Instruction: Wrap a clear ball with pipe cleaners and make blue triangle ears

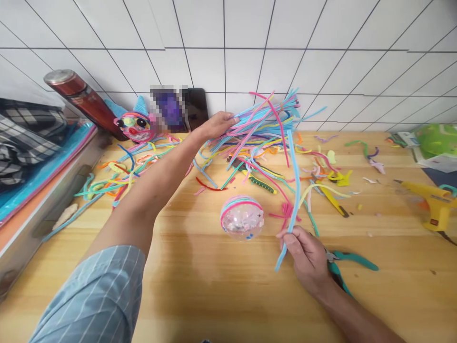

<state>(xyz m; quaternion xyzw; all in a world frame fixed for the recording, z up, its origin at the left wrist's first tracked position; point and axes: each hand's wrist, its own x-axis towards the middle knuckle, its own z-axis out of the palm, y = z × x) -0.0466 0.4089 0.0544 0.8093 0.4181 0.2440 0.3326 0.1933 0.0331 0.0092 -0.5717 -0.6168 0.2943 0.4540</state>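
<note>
Between the thumb and fingers of my right hand (307, 257) stands a light blue pipe cleaner (294, 176). My left hand (219, 125) reaches to the back and closes on the near end of a thick bundle of pipe cleaners (262, 121), mostly blue, pink and yellow; its fingertips are partly hidden among them. A clear ball (243, 219), its top wrapped in pink and teal pipe cleaners, rests on the table to the left of my right hand. Pliers with teal handles (352, 258) lie partly behind my right hand.
Scraps and a green-handled tool (262, 182) lie before the bundle. A yellow glue gun (433, 202) lies at right. At the back left are a red flask (84, 102), a decorated ball with eyes (135, 126) and a dark phone (196, 107). A tiled wall (243, 71) closes the back.
</note>
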